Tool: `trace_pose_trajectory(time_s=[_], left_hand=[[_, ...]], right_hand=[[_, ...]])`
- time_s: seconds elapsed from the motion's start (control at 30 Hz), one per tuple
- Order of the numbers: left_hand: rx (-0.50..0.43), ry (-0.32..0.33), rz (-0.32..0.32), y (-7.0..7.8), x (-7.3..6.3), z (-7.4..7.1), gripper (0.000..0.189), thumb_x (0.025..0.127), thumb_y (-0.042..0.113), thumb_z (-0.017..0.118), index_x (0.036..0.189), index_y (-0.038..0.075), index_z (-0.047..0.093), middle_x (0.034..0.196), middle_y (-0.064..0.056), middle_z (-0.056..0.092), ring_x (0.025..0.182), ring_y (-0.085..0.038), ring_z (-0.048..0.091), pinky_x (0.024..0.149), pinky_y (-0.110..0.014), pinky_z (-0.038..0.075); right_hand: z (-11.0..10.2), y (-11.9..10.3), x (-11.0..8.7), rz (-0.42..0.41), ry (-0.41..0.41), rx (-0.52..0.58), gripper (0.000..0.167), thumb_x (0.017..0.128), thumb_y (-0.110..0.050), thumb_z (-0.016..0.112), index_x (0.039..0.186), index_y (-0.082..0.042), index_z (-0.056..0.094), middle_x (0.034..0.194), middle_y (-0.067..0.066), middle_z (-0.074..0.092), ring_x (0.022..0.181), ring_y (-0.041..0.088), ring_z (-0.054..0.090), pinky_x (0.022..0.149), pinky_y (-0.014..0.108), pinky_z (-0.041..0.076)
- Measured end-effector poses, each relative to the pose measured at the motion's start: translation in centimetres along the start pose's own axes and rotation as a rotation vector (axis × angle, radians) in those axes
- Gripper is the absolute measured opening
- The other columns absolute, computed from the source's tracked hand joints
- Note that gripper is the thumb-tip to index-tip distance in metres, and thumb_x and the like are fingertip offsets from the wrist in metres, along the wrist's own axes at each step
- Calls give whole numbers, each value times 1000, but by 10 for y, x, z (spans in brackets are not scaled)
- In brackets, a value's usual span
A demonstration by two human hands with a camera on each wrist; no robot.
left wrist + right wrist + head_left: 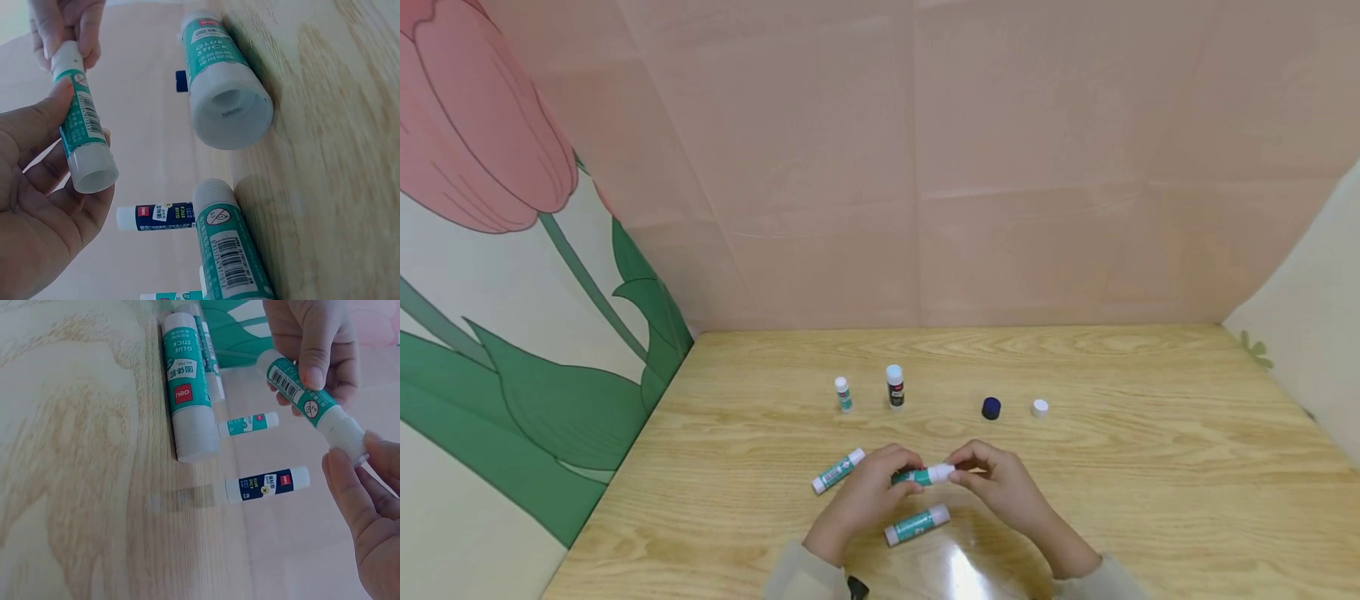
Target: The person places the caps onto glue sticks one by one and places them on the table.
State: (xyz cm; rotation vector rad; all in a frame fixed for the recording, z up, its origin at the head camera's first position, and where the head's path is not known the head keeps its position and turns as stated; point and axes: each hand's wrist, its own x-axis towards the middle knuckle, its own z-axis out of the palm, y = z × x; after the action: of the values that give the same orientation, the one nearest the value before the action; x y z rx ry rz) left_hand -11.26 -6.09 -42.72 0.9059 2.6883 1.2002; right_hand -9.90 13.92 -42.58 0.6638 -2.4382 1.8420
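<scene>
My left hand (868, 487) holds a green and white glue stick (922, 476) by its labelled barrel, thumb on one side and fingers on the other. At the opposite end my right hand (1003, 487) pinches the white cap (345, 432) between thumb and fingers. The cap sits in line with the barrel, and the stick is raised above the table. A second green glue stick (917, 525) lies on its side just in front of the hands. Another green glue stick (838, 472) lies to the left, beside my left hand.
Farther back on the wood-grain table (1150, 417) stand a small green glue stick (844, 395) and a dark navy glue stick (895, 387). To their right are a dark blue cap (991, 408) and a small white cap (1040, 408). A pink curtain-like sheet (925, 208) hangs behind.
</scene>
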Motion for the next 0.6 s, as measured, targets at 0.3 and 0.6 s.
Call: trace_pose_trajectory(time_s=[0.3, 0.6], left_hand=[[-19, -1, -18, 0, 1, 1, 18, 79, 22, 60, 94, 12, 60, 89, 11, 54, 81, -9, 52, 69, -20, 43], [-12, -9, -22, 0, 2, 1, 17, 79, 22, 59, 94, 13, 60, 90, 11, 54, 82, -7, 52, 69, -18, 42]], right_hand=[[-1, 0, 1, 41, 3, -10, 11, 78, -6, 61, 87, -1, 59, 85, 9, 60, 80, 12, 56, 70, 23, 47], [-1, -1, 2, 36, 2, -21, 10, 78, -6, 61, 86, -1, 59, 84, 8, 60, 79, 12, 56, 69, 23, 47]])
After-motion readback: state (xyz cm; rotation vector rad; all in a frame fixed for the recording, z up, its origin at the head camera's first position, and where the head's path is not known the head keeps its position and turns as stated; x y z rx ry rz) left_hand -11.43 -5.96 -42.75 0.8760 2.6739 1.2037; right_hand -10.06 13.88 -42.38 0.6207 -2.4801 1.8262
